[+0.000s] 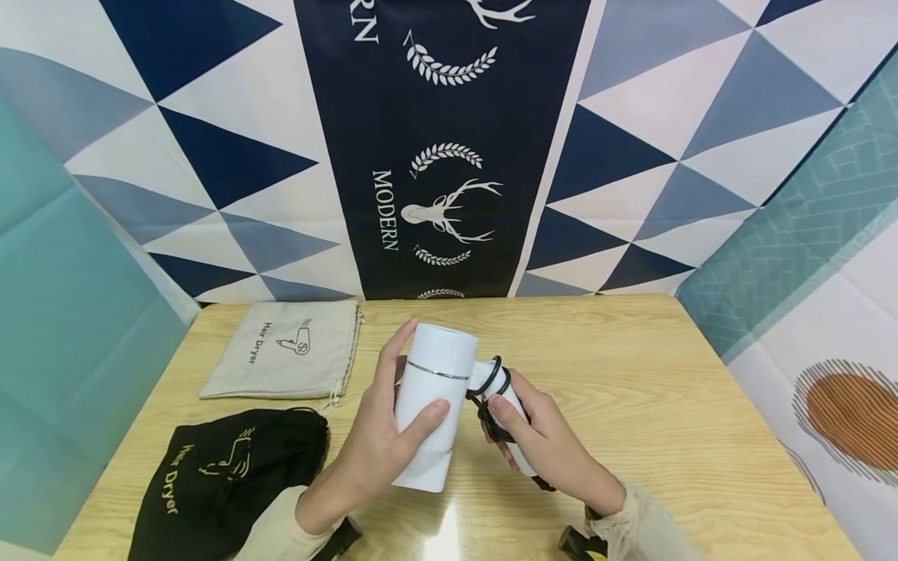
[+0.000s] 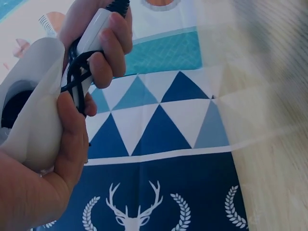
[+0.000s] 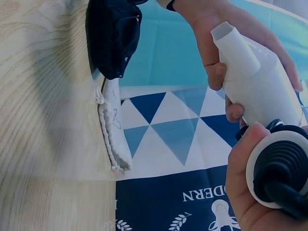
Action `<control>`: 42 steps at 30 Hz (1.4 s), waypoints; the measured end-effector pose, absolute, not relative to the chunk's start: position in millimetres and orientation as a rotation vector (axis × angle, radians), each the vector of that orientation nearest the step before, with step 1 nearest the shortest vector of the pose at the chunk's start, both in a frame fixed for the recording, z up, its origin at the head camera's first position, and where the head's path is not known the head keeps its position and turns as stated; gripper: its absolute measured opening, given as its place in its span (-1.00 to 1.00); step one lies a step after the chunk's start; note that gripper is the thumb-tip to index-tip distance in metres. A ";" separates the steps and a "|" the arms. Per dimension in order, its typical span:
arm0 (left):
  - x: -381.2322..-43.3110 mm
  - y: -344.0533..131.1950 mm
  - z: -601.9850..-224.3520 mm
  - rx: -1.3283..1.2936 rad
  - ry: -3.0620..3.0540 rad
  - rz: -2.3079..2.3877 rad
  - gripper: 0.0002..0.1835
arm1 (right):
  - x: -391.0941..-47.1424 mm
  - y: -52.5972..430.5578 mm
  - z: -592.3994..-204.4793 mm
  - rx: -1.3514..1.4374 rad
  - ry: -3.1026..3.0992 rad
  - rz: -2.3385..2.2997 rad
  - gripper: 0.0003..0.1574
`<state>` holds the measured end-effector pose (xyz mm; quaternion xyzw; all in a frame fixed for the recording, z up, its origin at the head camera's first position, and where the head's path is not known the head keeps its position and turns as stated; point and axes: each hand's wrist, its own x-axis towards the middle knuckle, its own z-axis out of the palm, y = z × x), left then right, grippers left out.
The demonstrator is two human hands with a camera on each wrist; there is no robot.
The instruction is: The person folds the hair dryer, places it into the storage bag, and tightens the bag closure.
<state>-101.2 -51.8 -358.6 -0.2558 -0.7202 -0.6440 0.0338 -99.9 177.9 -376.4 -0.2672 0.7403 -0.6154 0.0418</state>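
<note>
A white hair dryer (image 1: 438, 405) with a thin silver ring is held above the table between both hands. My left hand (image 1: 379, 436) grips its barrel, thumb across the near side and fingers around the other. The right hand (image 1: 550, 448) is wrapped around the handle (image 1: 517, 456), thumb lying along it. A black cord (image 1: 500, 374) is looped about the handle. In the right wrist view, the tapered nozzle (image 3: 237, 55) points away from the handle, and the black ribbed cord sleeve (image 3: 279, 166) comes out of the handle's end.
On the wooden table (image 1: 610, 358), at the left, lie a light cloth drawstring bag (image 1: 242, 370) and a black drawstring bag (image 1: 203, 506), both printed "Hair Dryer". Patterned cloth hangs behind the table, with more cloth (image 1: 63, 280) along the sides.
</note>
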 end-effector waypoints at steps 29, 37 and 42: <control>-91.4 -41.4 -371.0 -0.602 -2.136 -2.059 -0.19 | -93.1 165.4 -388.6 -0.836 2.274 -1.943 -0.76; -89.9 -37.6 -367.5 -0.648 -2.091 -2.045 -0.19 | -88.9 162.9 -389.2 -0.815 2.301 -1.992 -0.77; -89.6 -39.5 -367.6 -0.641 -2.096 -2.019 -0.19 | -89.3 160.5 -388.4 -0.823 2.293 -2.006 -0.76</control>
